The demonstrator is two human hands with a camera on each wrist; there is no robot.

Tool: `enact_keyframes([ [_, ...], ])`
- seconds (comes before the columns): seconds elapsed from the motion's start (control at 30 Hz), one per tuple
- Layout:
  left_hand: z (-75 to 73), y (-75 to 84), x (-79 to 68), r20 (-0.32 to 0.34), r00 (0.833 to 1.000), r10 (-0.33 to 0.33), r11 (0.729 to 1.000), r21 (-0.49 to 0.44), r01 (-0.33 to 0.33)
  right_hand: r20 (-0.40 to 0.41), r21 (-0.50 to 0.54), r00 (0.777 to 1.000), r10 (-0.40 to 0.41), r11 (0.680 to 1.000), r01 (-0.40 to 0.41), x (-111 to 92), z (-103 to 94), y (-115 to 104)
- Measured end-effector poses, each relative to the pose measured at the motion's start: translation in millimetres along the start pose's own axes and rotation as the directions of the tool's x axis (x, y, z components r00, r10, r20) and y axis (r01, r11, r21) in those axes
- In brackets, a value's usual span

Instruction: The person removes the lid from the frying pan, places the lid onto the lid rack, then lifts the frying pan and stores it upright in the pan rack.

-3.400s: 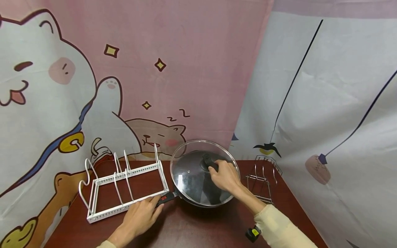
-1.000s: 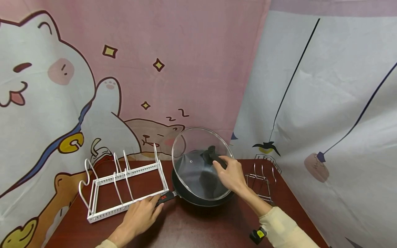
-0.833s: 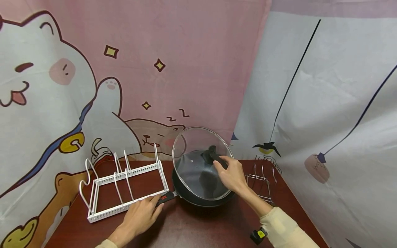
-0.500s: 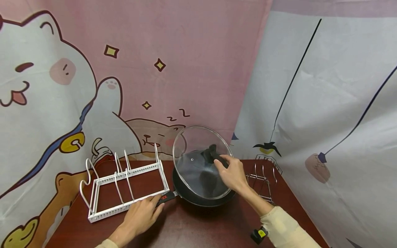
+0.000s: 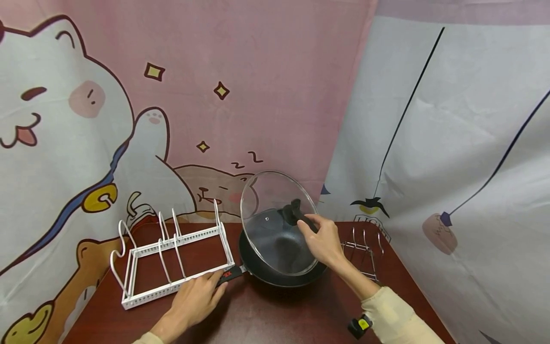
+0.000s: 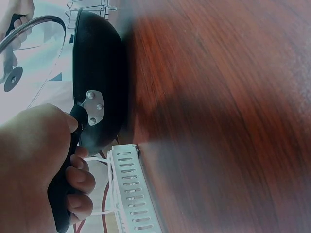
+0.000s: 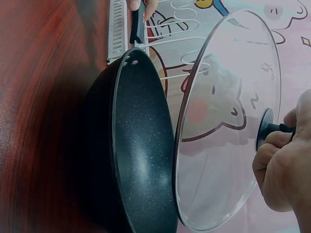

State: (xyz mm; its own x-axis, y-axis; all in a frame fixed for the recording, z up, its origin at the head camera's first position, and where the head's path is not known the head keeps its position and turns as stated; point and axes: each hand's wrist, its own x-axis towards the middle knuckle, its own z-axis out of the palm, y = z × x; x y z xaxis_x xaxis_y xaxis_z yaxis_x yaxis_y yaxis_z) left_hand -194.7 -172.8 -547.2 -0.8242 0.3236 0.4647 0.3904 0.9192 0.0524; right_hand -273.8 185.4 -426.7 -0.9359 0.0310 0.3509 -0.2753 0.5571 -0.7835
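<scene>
A dark wok (image 5: 253, 260) with a speckled inside stands on the reddish-brown table. My left hand (image 5: 195, 297) grips its black handle (image 6: 60, 194), fingers curled underneath in the left wrist view. Over the wok, a glass lid (image 5: 270, 191) with a metal rim is held tilted, its far edge higher than its near one. My right hand (image 5: 321, 239) holds the lid by its black knob (image 7: 266, 127). In the right wrist view a gap shows between much of the lid's rim and the wok (image 7: 141, 145).
Left of the wok, close to its handle, stands a white rack (image 5: 178, 282) with several upright wire dividers. A smaller metal wire rack (image 5: 363, 248) sits at the right. Behind the table hangs a printed cloth (image 5: 275, 95) with cartoon animals.
My right hand has raised the lid off the wok and tipped its far edge up; over the last second it rises slightly more. My left hand stays on the handle.
</scene>
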Motion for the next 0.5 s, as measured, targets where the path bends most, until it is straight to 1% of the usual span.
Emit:
enact_keyframes([
  [0.2, -1.3, 0.5, -0.1, -0.006, 1.000, 0.008, 1.000, 0.002, -0.008, 0.001, 0.006, 1.000, -0.022, 1.000, 0.022, -1.6, -0.7, -0.5],
  [0.5, -0.5, 0.7, -0.3, -0.021, 1.000, 0.007, 1.000, 0.005, -0.007, -0.002, 0.010, 1.000, -0.024, 1.000, 0.024, -4.1, -1.7, -0.3],
])
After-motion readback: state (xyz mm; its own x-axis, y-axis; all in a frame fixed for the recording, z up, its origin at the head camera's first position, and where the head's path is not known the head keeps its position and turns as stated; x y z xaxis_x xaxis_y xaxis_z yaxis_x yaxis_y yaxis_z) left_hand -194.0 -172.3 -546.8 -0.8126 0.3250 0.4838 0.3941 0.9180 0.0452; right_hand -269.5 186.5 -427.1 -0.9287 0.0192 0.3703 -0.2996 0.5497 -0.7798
